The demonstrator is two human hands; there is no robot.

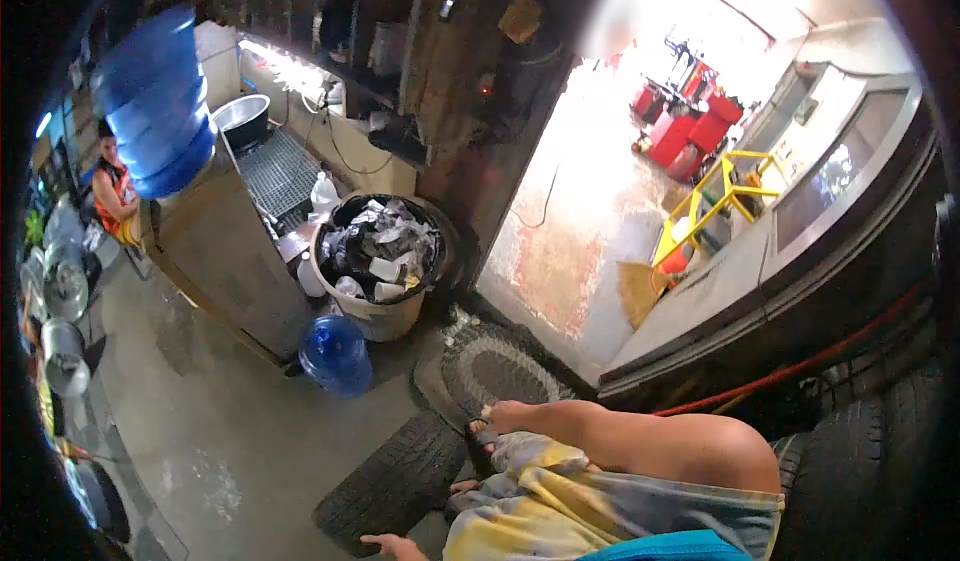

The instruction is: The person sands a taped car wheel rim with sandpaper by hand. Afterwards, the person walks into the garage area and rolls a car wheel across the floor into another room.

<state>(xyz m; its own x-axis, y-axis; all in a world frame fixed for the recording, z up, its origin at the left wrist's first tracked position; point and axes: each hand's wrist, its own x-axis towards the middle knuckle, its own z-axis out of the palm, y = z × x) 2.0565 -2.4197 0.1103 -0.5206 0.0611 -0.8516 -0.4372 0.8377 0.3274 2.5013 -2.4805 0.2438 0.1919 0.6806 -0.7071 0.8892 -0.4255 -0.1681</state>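
At the bottom edge, my left hand (395, 547) is partly in view, with a finger stretched out and nothing seen in its grasp. It is nearest to a black tire (395, 476) lying on the floor. Beside the hand are my yellow and grey shorts (560, 501), and my bare leg (640, 441) reaches toward a sandalled foot (487, 426). My right hand is outside the picture.
A trash-filled bin (375, 311) stands beside a blue water jug (336, 356). More jugs (160, 111) sit on a wooden cabinet (225, 241); a seated person (112, 196) is beyond. A doorway shows a yellow metal frame (725, 196). More tires (850, 451) are at right.
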